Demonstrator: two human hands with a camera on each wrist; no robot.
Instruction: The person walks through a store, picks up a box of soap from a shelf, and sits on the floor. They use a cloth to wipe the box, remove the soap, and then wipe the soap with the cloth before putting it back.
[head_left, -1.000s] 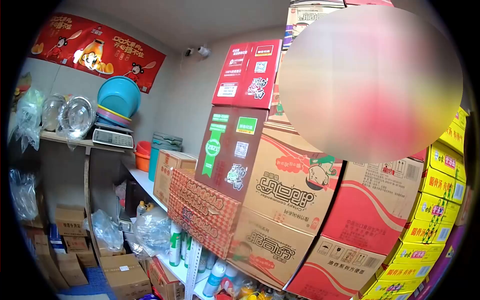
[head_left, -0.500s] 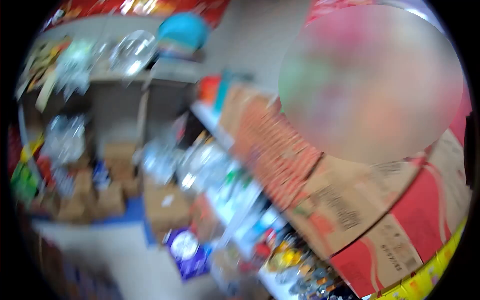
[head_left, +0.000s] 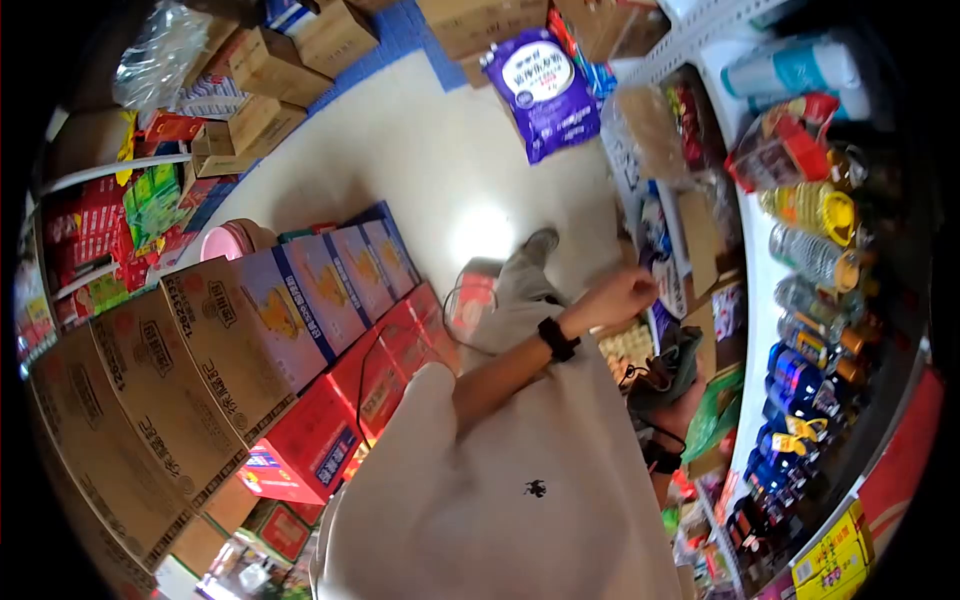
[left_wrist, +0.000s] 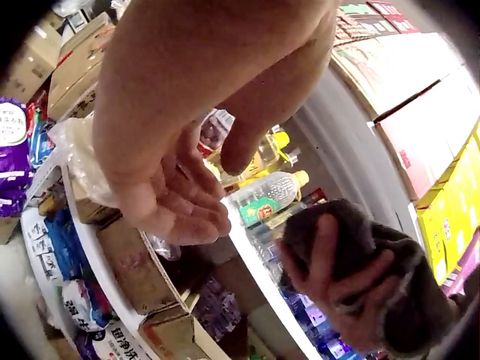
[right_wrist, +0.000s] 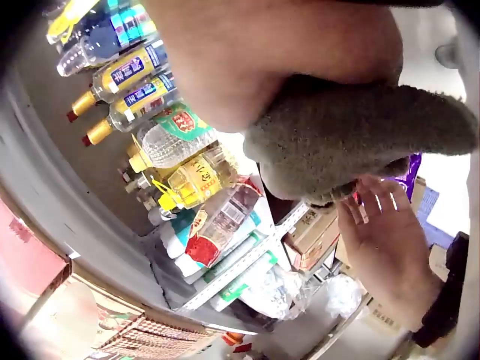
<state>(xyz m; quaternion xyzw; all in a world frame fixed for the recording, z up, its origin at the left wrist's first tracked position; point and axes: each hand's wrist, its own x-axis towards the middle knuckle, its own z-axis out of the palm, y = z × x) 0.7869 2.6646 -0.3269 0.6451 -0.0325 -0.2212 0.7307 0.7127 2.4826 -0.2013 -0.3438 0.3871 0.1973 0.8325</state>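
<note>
Head view takes in a white shelf (head_left: 752, 270) with bottles (head_left: 797, 377); near it, 1 grey cloth (right_wrist: 330, 142) is bunched in the curled fingers of the right hand (left_wrist: 330, 296). The left hand (left_wrist: 169, 180) hangs loosely relaxed, empty. Readying the cloth seems underway; next calls for a secure grip.

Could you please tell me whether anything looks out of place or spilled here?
I see no spill. One slightly odd thing is the purple bag: it juts into the aisle beyond the edge of the white shelf, where the bottles stand in rows. What supports it is unclear.
</note>
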